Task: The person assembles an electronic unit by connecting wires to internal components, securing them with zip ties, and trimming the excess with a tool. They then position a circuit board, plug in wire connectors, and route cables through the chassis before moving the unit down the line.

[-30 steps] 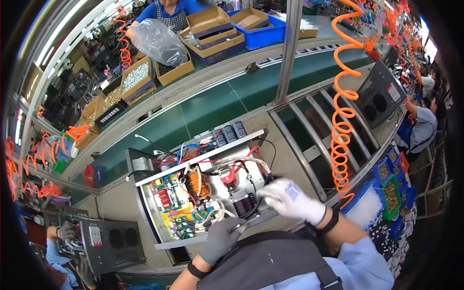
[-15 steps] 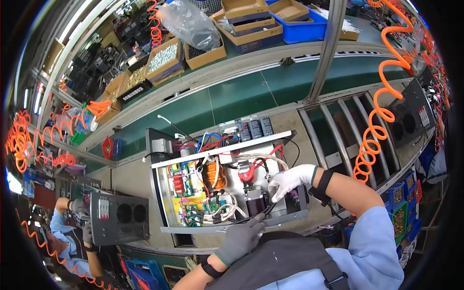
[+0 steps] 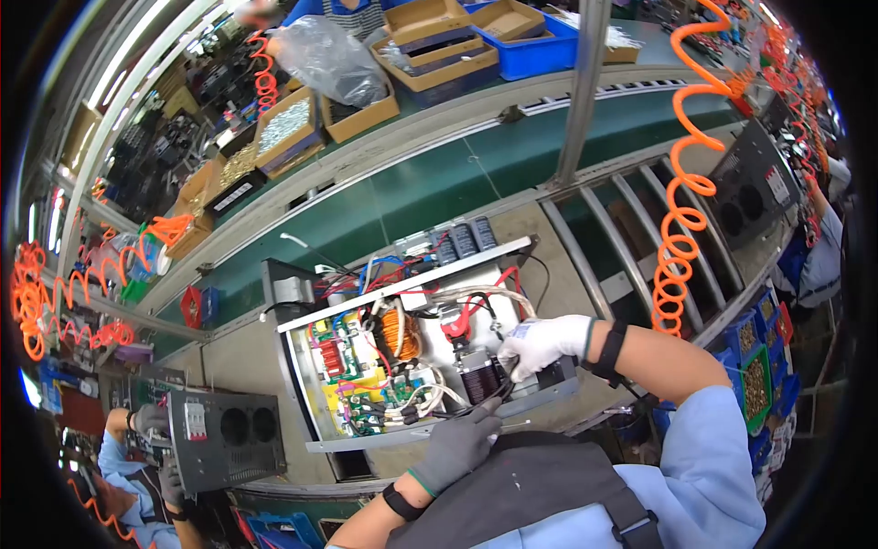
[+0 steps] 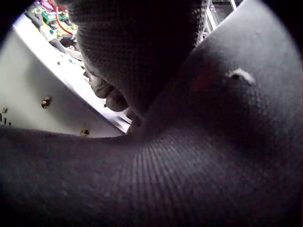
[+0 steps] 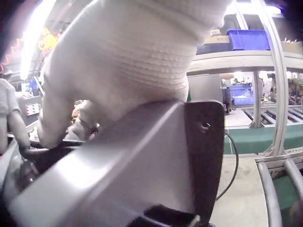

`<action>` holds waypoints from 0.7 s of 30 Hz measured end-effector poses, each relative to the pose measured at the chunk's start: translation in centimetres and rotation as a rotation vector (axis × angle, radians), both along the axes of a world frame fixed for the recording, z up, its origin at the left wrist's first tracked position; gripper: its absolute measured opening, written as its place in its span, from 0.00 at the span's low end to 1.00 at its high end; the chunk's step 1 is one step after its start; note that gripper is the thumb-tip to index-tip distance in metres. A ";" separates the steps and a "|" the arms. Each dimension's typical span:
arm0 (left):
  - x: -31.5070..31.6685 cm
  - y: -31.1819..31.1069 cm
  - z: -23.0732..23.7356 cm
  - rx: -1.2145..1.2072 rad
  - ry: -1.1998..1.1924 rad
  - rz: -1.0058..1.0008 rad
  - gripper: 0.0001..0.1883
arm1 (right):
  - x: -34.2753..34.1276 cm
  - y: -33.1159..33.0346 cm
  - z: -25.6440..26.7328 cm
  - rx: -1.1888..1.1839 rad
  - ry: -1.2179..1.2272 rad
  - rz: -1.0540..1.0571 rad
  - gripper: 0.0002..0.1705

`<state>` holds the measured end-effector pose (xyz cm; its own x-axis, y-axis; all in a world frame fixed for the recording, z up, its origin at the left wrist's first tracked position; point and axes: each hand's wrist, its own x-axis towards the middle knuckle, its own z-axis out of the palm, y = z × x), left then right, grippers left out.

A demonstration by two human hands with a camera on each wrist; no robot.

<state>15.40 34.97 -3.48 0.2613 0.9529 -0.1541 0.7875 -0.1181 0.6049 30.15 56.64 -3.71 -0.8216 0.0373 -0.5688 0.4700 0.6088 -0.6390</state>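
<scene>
An open metal chassis (image 3: 366, 443) lies in front of me with wires and circuit boards inside. Over its right end, my right hand (image 3: 549, 346) in a white glove pinches a black cable (image 5: 59, 150) beside a dark transformer (image 3: 477, 377). My left hand (image 3: 455, 450), in a grey glove, is at the chassis's near edge, its fingertips pinching the same cable close to the right hand. The left wrist view shows mostly the dark glove, with curled fingers beside the pale metal wall. An orange wire coil (image 3: 399, 334) sits left of the transformer.
A roller conveyor (image 3: 615, 224) runs at the right, with a coiled orange hose (image 3: 672, 274) hanging over it. Behind the green belt (image 3: 425, 188) stand boxes of small parts (image 3: 285, 128). At left, another person handles a dark unit (image 3: 229, 439). Parts bins (image 3: 755, 389) stand at right.
My right hand has moved in over the chassis's right end and taken the black cable. My left hand has shifted right along the near edge to meet it. The head view has swung slightly.
</scene>
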 end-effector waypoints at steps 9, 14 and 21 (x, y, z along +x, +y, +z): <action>-1.6 3.4 1.9 0.006 0.109 0.267 0.16 | 2.2 -2.2 -1.3 0.370 0.356 -0.033 0.16; -0.5 6.3 2.7 -0.192 0.348 0.070 0.13 | 3.3 -3.3 -0.7 0.429 0.377 -0.056 0.15; -4.3 8.9 -0.2 -0.384 -0.124 -0.128 0.16 | 5.8 -6.4 -0.2 0.605 0.601 -0.371 0.09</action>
<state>11.05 43.86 -3.71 0.4125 0.7911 -0.4516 0.6997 0.0422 0.7132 35.93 50.20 -3.87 -0.8481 0.5080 0.1504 0.3943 0.7949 -0.4612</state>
